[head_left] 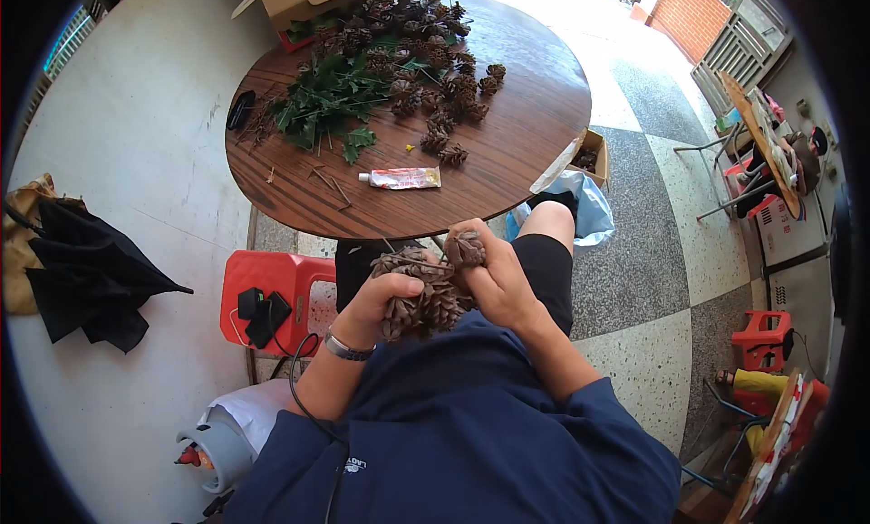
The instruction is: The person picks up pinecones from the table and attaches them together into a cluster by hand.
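Head view, left to right: a black umbrella (pixel 86 270) comes first, then a red stool (pixel 237 275). Green leaves (pixel 331 94) lie on the round table (pixel 535 89). The left hand (pixel 370 299) clasps a pine cone bunch (pixel 426 305) above the lap; a tube (pixel 404 178) lies near the table's edge. The right hand (pixel 498 281) grips a smaller cone (pixel 466 249) at the bunch's upper side. An open box (pixel 594 155) sits beyond.

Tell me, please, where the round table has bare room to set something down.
The table is bare on its right, between the pine cones and the rim, and right of the tube. Its far left and middle are crowded with leaves, cones and a cardboard box.
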The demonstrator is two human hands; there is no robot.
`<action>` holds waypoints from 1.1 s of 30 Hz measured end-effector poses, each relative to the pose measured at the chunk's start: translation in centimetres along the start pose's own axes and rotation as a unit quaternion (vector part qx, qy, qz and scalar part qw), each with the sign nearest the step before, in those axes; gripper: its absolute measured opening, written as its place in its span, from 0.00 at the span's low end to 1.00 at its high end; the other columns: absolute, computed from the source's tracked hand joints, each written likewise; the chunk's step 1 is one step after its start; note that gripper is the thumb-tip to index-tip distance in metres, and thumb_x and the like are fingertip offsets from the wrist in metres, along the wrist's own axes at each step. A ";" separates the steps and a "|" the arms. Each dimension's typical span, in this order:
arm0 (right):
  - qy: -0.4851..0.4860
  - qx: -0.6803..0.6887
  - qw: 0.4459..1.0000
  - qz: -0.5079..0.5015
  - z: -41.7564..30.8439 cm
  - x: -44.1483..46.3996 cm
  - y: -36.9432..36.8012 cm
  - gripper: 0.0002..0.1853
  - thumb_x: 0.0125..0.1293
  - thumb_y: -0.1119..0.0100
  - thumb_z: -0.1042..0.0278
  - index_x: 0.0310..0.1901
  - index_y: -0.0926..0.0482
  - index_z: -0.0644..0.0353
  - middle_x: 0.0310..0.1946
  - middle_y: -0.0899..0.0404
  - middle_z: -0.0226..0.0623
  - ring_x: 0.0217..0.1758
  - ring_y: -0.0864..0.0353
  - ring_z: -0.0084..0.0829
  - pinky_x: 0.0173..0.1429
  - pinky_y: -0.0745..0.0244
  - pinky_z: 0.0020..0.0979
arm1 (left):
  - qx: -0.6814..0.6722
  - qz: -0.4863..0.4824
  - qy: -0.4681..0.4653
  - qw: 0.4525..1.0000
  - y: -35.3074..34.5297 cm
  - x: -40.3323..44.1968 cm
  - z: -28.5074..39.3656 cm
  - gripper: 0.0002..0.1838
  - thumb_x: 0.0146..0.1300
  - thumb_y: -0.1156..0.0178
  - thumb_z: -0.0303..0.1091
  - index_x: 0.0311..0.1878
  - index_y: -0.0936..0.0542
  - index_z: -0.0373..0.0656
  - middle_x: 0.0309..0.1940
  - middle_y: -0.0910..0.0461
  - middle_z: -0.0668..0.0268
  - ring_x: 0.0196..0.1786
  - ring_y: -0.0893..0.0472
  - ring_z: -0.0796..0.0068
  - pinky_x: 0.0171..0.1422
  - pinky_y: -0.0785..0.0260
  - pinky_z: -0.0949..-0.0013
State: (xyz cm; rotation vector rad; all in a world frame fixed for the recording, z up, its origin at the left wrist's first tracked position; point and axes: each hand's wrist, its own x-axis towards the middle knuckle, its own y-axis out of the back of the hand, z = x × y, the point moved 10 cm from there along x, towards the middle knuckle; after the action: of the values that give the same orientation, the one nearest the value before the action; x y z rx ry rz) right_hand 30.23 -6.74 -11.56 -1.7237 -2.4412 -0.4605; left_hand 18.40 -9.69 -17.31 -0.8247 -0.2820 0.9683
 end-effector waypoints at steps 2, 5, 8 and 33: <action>-0.024 0.003 0.999 -0.021 0.3 0.3 -0.3 0.15 0.56 0.52 0.79 0.46 0.24 0.68 0.34 0.18 0.49 0.38 0.17 0.49 0.48 0.23 0.40 | -0.070 0.002 0.033 0.997 0.1 0.1 -0.6 0.21 0.59 0.39 0.33 0.55 0.23 0.33 0.46 0.16 0.54 0.44 0.14 0.66 0.53 0.19 0.65; -0.034 0.001 0.997 -0.071 0.8 0.1 -1.0 0.11 0.59 0.50 0.78 0.44 0.23 0.68 0.31 0.19 0.43 0.36 0.18 0.40 0.45 0.23 0.36 | 0.007 0.032 0.043 0.999 -0.2 0.0 -0.5 0.26 0.55 0.42 0.43 0.53 0.24 0.34 0.42 0.18 0.53 0.40 0.16 0.64 0.49 0.19 0.64; -0.030 0.039 0.992 -0.118 1.3 -0.3 -1.6 0.07 0.67 0.47 0.76 0.43 0.22 0.67 0.29 0.20 0.34 0.33 0.21 0.26 0.41 0.25 0.29 | -0.006 0.010 0.038 0.999 -1.1 -0.1 -0.9 0.26 0.52 0.41 0.47 0.48 0.24 0.35 0.37 0.19 0.55 0.36 0.19 0.64 0.45 0.21 0.65; 0.011 0.211 0.972 0.103 -0.6 0.5 4.5 0.18 0.74 0.42 0.51 0.41 0.21 0.61 0.25 0.27 0.29 0.24 0.32 0.23 0.29 0.37 0.24 | -0.094 0.019 -0.062 0.993 0.7 -0.3 -0.1 0.19 0.58 0.46 0.39 0.47 0.24 0.36 0.40 0.18 0.57 0.45 0.17 0.67 0.53 0.22 0.65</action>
State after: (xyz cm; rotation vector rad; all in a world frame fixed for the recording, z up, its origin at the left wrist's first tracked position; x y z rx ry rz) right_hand 34.26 -5.11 -10.07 -1.7379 -2.1114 0.0607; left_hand 17.84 -9.72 -17.87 -0.9451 -0.4715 1.0425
